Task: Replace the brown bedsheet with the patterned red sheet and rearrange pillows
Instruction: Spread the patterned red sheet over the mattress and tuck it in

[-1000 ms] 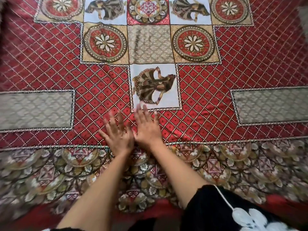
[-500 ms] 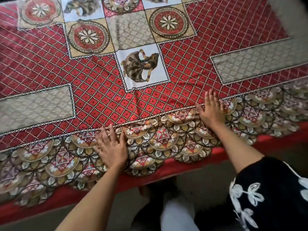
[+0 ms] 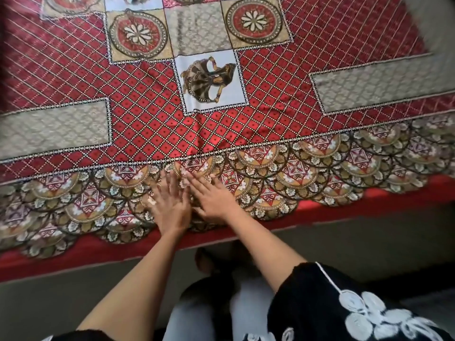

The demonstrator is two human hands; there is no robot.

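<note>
Nearest the camera, a black sleeve (image 3: 344,313) with white flower embroidery is seen at the lower right, with pale trousers (image 3: 211,313) below the arms. No container is shown.

2 bare forearms are stretched forward and slightly inward, so that the hands meet near the bed's front edge. The left hand (image 3: 170,207) is laid palm down, its fingers straight and a little spread. The right hand (image 3: 211,198) is laid just beside it, also palm down, with fingers straight and fairly close together; the fingertips are blurred. Neither hand is curled around any cloth.

The patterned red sheet (image 3: 152,124) is spread flat over the bed and lies directly under both palms. The hands are pressed on its scalloped border band (image 3: 295,173) of gold and maroon arcs, just above the plain red hem (image 3: 344,212) that hangs over the edge. Slight creases are seen in the red diamond field just beyond the fingertips. Farther off, a white dancer panel (image 3: 209,81) is centred, flanked by grey patterned rectangles (image 3: 379,87), with round flower medallions (image 3: 139,35) beyond.
</note>
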